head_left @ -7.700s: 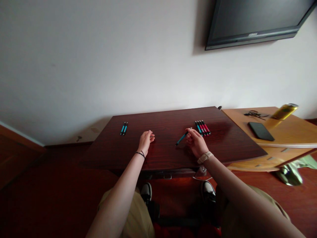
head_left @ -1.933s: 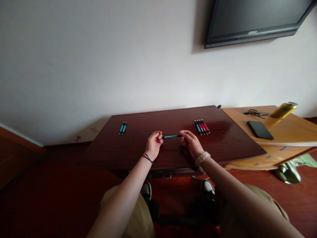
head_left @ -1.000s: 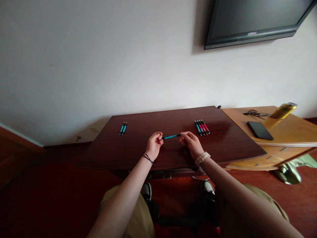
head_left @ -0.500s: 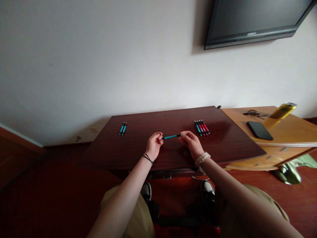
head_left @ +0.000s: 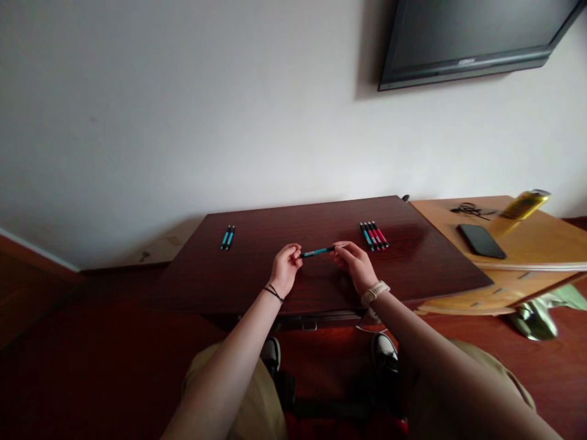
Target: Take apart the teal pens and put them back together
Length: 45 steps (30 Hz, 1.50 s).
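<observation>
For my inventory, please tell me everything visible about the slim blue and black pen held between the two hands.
The slim blue and black pen has a blue barrel, a pale marking and black sections, and looks plastic. It is held sideways, nearly level, over the dark brown wooden-looking table. The left hand pinches one end, the right hand the other, partly hiding both.

A home is suggested by a wall-mounted television (head_left: 472,36) and a wooden cabinet (head_left: 545,241) set by the tabletop's (head_left: 293,226) right edge.

Pen pair (head_left: 230,236) left on table (head_left: 293,223), pen row (head_left: 375,235) right.
</observation>
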### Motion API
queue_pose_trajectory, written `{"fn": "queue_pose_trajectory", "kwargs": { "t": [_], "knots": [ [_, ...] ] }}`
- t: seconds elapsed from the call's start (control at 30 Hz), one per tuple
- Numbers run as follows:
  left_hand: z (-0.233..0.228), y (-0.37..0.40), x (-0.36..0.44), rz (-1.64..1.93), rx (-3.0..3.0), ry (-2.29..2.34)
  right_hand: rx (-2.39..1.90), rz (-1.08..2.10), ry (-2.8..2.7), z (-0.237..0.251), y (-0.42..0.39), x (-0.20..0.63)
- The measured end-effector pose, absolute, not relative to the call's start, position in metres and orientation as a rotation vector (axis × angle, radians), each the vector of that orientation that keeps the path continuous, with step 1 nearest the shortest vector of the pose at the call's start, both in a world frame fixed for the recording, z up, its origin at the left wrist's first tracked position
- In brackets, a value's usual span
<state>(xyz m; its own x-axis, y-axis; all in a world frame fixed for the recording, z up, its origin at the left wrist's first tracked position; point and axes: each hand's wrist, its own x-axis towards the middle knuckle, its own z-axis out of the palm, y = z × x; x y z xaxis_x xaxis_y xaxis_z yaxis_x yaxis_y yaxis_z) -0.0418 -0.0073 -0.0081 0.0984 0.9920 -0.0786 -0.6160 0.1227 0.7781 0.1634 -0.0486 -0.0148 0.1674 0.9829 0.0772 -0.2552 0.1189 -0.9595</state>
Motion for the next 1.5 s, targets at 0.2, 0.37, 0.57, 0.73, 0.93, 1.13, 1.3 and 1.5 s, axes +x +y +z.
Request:
{"fn": "queue_pose_trajectory", "kwargs": {
  "t": [0.2, 0.37, 0.57, 0.73, 0.93, 1.13, 1.3, 1.5],
  "knots": [
    [-0.0064, -0.0079, -0.0423, 1.317, 0.671, 0.710, -1.065, 1.093, -0.984, -0.0159, -0.0479, 0.1642],
    [-0.0061, -0.0085, -0.0420, 1.320, 0.668, 0.712, -1.010, 1.134, -0.964, -0.0140, -0.0485, 0.1634],
    [-0.0068, -0.0087, -0.0420, 1.315, 0.674, 0.712, -1.018, 1.139, -0.952, -0.0164, -0.0470, 0.1642],
    [-0.0061, -0.0092, -0.0422, 1.301, 0.683, 0.705, -1.024, 1.103, -0.951, -0.0208, -0.0446, 0.1647],
    [-0.0066, -0.0088, -0.0426, 1.298, 0.686, 0.703, -1.065, 1.065, -0.965, -0.0213, -0.0438, 0.1653],
    [-0.0070, -0.0085, -0.0426, 1.293, 0.680, 0.695, -1.051, 1.076, -0.977, -0.0180, -0.0461, 0.1651],
    [-0.0079, -0.0080, -0.0431, 1.300, 0.676, 0.699, -1.007, 1.133, -0.955, -0.0171, -0.0468, 0.1645],
    [-0.0081, -0.0078, -0.0427, 1.306, 0.672, 0.699, -1.062, 1.052, -0.994, -0.0176, -0.0463, 0.1650]
  ]
}}
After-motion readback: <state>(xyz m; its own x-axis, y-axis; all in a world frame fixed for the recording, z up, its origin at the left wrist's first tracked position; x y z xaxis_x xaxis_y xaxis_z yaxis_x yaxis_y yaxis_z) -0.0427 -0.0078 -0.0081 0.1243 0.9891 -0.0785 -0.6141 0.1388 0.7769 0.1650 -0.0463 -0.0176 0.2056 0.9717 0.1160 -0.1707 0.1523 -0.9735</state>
